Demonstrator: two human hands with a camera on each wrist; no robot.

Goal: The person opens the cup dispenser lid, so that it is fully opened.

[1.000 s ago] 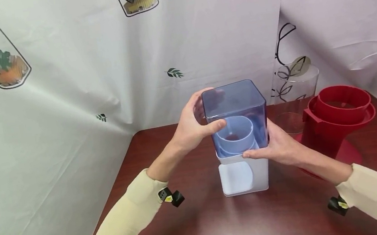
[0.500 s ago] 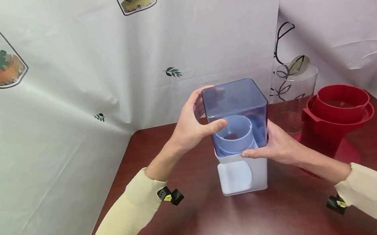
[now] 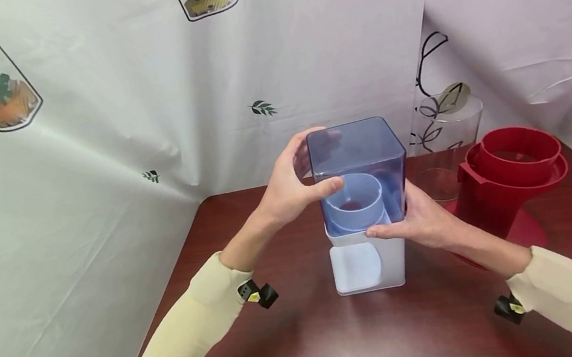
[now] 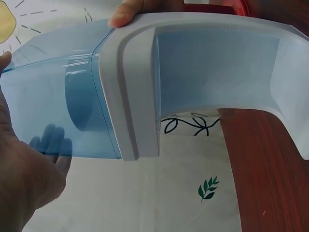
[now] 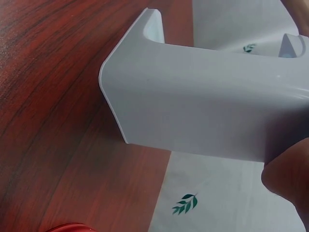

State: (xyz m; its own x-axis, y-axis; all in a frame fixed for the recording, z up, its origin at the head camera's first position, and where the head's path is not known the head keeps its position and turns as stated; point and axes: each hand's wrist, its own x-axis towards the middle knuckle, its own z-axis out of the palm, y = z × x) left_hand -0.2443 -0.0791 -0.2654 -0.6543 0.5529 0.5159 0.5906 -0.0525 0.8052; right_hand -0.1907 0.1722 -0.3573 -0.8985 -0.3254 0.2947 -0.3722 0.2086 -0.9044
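Note:
On the table stands a white base [image 3: 393,261] with a hollow front, like a dispenser stand. A see-through blue square container [image 3: 353,147] sits on top of it, and through its wall shows a round collar [image 3: 360,217]. My left hand [image 3: 289,187] grips the container at its left side, thumb across the front and fingers behind. Lower on the right, my right hand [image 3: 423,217] holds the seam between container and base, its thumb at the front. Its other fingers are mostly hidden behind. In the left wrist view the container [image 4: 48,106] meets the white base [image 4: 135,92].
To the right stands a red dispenser stand [image 3: 492,198] with a round open top, close to my right forearm. A clear cylinder [image 3: 447,137] is behind it. White printed sheeting [image 3: 344,42] hangs behind and left of the dark red wooden table [image 3: 265,340].

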